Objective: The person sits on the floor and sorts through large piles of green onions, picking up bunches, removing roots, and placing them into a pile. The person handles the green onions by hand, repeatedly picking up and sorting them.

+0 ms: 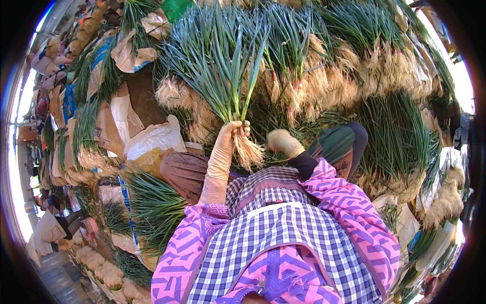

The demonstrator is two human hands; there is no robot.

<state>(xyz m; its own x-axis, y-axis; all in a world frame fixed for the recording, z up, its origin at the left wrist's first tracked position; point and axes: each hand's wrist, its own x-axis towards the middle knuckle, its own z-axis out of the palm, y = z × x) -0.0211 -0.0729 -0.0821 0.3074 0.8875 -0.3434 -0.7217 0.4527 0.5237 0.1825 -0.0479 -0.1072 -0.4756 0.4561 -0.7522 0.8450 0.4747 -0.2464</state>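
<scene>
My left hand [232, 133], in a pale glove, grips a bunch of green onions [233, 83] just above the roots. The long green leaves fan upward over other bunches, and the pale roots [247, 150] hang below my fist. My right hand [283, 142], also gloved, is a short way to the right of those roots and blurred. It touches no bunch that I can make out, and its fingers are not clear. Loose green leaves [300, 123] lie beyond it, between my knees.
Rows of root-on green onion bunches [395, 72] lie ahead, with an upright pile [395, 136] at my right. White plastic sheeting [155, 140] and brown paper [110, 129] are at my left, above another green bunch [155, 209]. Other people [47, 62] sit at the far left.
</scene>
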